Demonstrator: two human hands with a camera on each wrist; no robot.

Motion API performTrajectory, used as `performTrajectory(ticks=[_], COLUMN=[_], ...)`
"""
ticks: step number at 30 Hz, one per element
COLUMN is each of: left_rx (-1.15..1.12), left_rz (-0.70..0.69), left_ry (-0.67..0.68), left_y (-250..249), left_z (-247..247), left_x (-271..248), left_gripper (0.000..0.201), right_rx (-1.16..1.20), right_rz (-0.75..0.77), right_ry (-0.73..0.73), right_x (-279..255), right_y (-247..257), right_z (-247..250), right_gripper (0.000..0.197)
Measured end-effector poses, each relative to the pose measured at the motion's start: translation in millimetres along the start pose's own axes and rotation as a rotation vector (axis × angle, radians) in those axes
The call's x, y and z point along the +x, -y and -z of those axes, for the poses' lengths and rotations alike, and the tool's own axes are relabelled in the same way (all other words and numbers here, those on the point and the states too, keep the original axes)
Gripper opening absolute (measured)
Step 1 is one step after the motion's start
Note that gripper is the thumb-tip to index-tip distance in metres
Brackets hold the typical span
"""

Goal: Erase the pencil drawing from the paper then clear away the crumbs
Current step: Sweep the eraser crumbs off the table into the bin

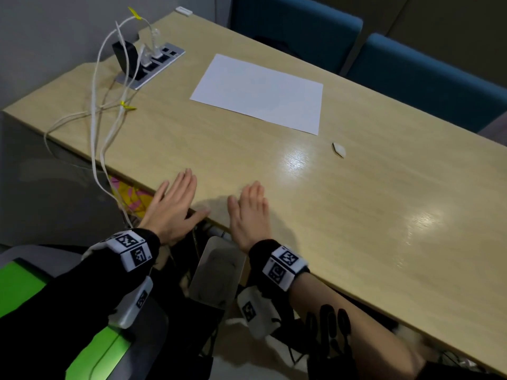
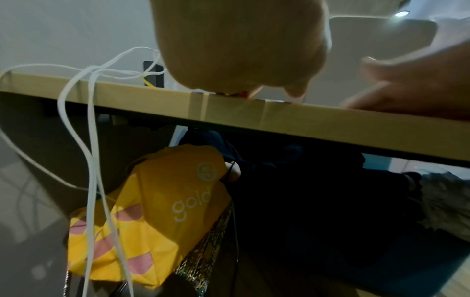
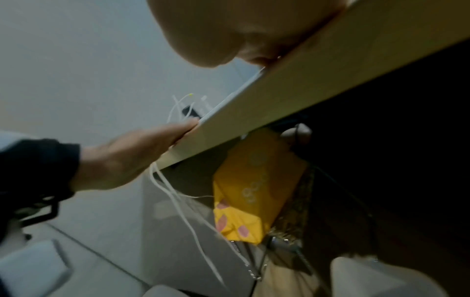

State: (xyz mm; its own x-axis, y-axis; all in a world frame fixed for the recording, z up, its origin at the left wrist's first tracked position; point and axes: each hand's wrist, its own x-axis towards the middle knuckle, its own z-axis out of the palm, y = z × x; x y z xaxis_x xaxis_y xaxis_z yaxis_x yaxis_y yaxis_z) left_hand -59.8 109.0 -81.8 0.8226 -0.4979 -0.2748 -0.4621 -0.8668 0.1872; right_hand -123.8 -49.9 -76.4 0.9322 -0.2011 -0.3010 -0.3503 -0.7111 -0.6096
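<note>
Both hands flat, holding nothing: our left hand (image 1: 175,207) and right hand (image 1: 251,215) on table (image 1: 356,229) edge | paper (image 1: 258,93) far, eraser (image 1: 338,149) beside it | likely staged before reaching

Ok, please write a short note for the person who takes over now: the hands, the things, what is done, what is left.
Left hand: open, flat on the near table edge, holds nothing.
Right hand: open, flat on the table beside it, holds nothing.
Paper: lies flat at the far side of the table; no pencil marks can be made out in the head view.
Eraser: lies loose on the table, near the paper's right corner.
Done: the drawing looks erased, the eraser is put down.
Left: check for crumbs, too small to tell here, and sweep them off.
</note>
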Motion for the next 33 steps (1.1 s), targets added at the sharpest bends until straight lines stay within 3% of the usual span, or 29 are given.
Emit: performTrajectory(ticks=[2, 4, 6, 8, 11, 13, 15, 18, 21, 23, 26, 28, 30, 33], left_rx=[0.045, 0.066, 0.048, 0.014, -0.016, -0.075, -0.249, -0.553, -0.629, -0.623, -0.619, -0.588, -0.52, -0.408], left_rz=[-0.047, -0.064, -0.063, -0.037, 0.019, 0.03, 0.02, 0.008, -0.001, -0.011, 0.008, 0.006, -0.021, -0.048], left_ry=[0.01, 0.038, 0.055, 0.063, 0.057, 0.008, -0.108, -0.298, -0.362, -0.401, -0.436, -0.437, -0.431, -0.446], left_y=[-3, -6, -11, -20, -34, -39, -37, -26, -16, -12, -11, -10, -9, -5], left_z=[-1, 0, 3, 7, 10, 12, 16, 21, 20, 17, 15, 14, 13, 11], left_x=[1, 5, 10, 16, 24, 27, 28, 26, 23, 22, 22, 24, 25, 22], left_gripper=[0.113, 0.12, 0.115, 0.105, 0.097, 0.093, 0.084, 0.058, 0.026, 0.016, 0.016, 0.017, 0.022, 0.038], right_rx=[0.187, 0.303, 0.097, -0.189, -0.263, -0.025, 0.198, 0.318, 0.03, -0.099, -0.291, -0.155, 0.082, 0.077], right_rz=[0.025, 0.006, 0.053, 0.026, -0.071, 0.004, 0.078, 0.078, -0.012, -0.046, 0.141, 0.229, 0.225, 0.089], right_ry=[0.027, -0.058, -0.117, -0.051, -0.07, -0.027, 0.052, -0.023, 0.032, 0.115, 0.195, 0.323, 0.292, 0.214], right_x=[6, 3, -1, -2, 0, -2, -8, 1, 28, 38, 27, 10, 6, 28], right_y=[4, -10, -31, -53, -45, -22, -3, -8, -24, -17, 1, 5, -1, -17], right_z=[4, 17, 33, 38, 30, 19, 14, 32, 52, 53, 39, 37, 48, 70], right_gripper=[0.056, 0.055, 0.073, 0.096, 0.065, 0.058, 0.054, 0.051, 0.05, 0.049, 0.058, 0.059, 0.052, 0.054])
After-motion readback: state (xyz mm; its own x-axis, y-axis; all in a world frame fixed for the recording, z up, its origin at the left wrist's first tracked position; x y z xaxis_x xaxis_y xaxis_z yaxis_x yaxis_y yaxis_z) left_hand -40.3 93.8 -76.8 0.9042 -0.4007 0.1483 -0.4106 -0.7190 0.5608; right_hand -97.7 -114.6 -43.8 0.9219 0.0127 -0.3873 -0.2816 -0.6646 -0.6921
